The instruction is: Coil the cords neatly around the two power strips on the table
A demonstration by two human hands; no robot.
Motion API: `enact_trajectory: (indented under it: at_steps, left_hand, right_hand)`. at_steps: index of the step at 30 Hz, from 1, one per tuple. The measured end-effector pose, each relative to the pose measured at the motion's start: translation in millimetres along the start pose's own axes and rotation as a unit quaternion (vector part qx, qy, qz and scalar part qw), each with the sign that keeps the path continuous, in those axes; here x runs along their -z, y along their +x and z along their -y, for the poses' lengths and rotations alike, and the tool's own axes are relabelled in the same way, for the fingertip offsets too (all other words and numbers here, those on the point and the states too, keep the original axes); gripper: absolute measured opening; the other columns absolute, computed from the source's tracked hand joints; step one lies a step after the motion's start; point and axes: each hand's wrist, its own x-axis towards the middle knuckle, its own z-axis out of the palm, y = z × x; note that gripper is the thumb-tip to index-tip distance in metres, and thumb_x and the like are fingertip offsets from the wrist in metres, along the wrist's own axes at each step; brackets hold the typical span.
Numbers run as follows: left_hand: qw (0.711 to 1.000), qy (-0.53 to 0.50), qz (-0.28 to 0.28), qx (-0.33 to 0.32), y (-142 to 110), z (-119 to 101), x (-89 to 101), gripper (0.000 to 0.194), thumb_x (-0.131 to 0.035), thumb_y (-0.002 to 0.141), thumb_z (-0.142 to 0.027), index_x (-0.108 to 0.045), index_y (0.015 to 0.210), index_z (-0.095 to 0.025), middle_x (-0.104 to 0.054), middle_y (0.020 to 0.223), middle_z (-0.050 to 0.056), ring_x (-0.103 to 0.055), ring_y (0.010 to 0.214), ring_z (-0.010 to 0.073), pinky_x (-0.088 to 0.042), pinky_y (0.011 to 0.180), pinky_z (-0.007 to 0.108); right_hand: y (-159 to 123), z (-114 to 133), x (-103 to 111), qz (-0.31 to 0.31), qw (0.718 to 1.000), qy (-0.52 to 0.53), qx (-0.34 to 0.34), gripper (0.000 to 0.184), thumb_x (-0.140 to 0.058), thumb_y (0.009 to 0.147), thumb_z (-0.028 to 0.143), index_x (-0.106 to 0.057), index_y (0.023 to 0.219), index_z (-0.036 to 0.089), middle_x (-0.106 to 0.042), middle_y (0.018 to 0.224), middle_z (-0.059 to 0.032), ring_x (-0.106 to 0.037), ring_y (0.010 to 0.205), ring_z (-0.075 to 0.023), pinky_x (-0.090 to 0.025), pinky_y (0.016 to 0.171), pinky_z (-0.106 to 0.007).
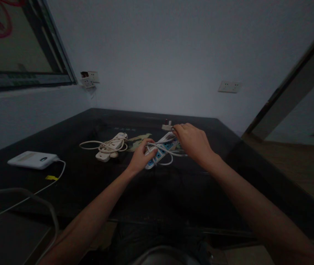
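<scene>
In the middle of the dark table lies a white power strip with blue sockets [161, 151], its white cord [170, 162] looped around and over it. My left hand [142, 156] is closed on the strip's near left part, thumb across the top and some cord by the fingers. My right hand [191, 141] pinches the cord's plug [167, 127] above the strip's far end, with the prongs pointing up. To the left rests a second white power strip [121, 139], wrapped in its own cord.
A white power bank [31, 159] with a cable lies on the left of the black table [96, 191], near a yellow scrap [51, 177]. A grey cable [50, 209] arches at lower left. Wall sockets [229, 87] are behind, and a window is at upper left.
</scene>
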Motion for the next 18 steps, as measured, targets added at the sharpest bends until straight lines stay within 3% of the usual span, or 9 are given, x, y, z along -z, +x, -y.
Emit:
enact_trajectory:
  at_steps: [4, 8, 11, 14, 16, 18]
  left_hand:
    - [0.998, 0.056, -0.004, -0.03, -2.6, 3.6, -1.1, 0.029, -0.062, 0.078, -0.031, -0.051, 0.102, -0.019, -0.062, 0.087, 0.002, -0.059, 0.072, 0.0156, -0.048, 0.067, 0.027]
    - [0.996, 0.08, -0.001, -0.033, -3.4, 4.4, -1.7, 0.026, -0.06, 0.079, -0.03, -0.051, 0.101, -0.02, -0.059, 0.079, -0.001, -0.057, 0.067, 0.0147, -0.045, 0.063, 0.025]
    - [0.995, 0.096, -0.001, -0.037, -3.6, 4.2, -3.0, 0.027, -0.061, 0.079, -0.031, -0.051, 0.101, -0.02, -0.06, 0.08, -0.001, -0.057, 0.067, 0.0153, -0.045, 0.063, 0.025]
    - [0.995, 0.095, -0.01, -0.034, -3.8, 5.7, -3.7, 0.028, -0.061, 0.079, -0.031, -0.051, 0.103, -0.02, -0.062, 0.084, 0.001, -0.059, 0.071, 0.0166, -0.046, 0.066, 0.027]
    - [0.995, 0.09, -0.016, -0.031, -4.1, 7.3, -3.6, 0.028, -0.06, 0.079, -0.031, -0.051, 0.104, -0.02, -0.063, 0.085, 0.001, -0.061, 0.073, 0.0175, -0.046, 0.067, 0.027]
    - [0.996, 0.085, -0.017, -0.029, -4.4, 8.6, -3.5, 0.029, -0.06, 0.08, -0.033, -0.051, 0.104, -0.02, -0.063, 0.085, 0.001, -0.061, 0.073, 0.0178, -0.047, 0.067, 0.028]
  right_hand:
    - [9.8, 9.0, -3.9, 0.042, 0.999, -0.03, 0.014, 0.02, -0.042, 0.093, 0.016, -0.055, 0.108, 0.015, -0.068, 0.084, -0.0115, -0.06, 0.075, -0.0213, -0.028, 0.054, -0.028]
    - [14.3, 13.9, -7.3, 0.066, 0.993, -0.035, 0.095, 0.018, -0.043, 0.093, 0.017, -0.058, 0.104, 0.016, -0.067, 0.093, -0.0102, -0.06, 0.084, -0.0215, -0.03, 0.056, -0.029]
    - [13.2, 15.7, -8.9, 0.073, 0.986, -0.03, 0.144, 0.026, -0.047, 0.093, 0.036, -0.059, 0.102, 0.016, -0.066, 0.097, -0.0108, -0.059, 0.088, -0.023, -0.035, 0.063, -0.029]
    - [8.8, 17.7, -13.3, 0.073, 0.98, -0.034, 0.181, 0.05, -0.06, 0.081, 0.054, -0.056, 0.11, 0.014, -0.065, 0.101, -0.0134, -0.057, 0.094, -0.0269, -0.039, 0.071, -0.032]
    - [5.7, 18.6, -17.7, 0.069, 0.979, -0.044, 0.187, 0.051, -0.067, 0.078, 0.046, -0.054, 0.114, 0.012, -0.065, 0.103, -0.0149, -0.056, 0.097, -0.0278, -0.039, 0.075, -0.033]
    - [3.5, 18.6, -21.6, 0.067, 0.981, -0.044, 0.177, 0.038, -0.064, 0.083, 0.03, -0.053, 0.115, 0.012, -0.065, 0.103, -0.0147, -0.055, 0.097, -0.0268, -0.039, 0.075, -0.033]
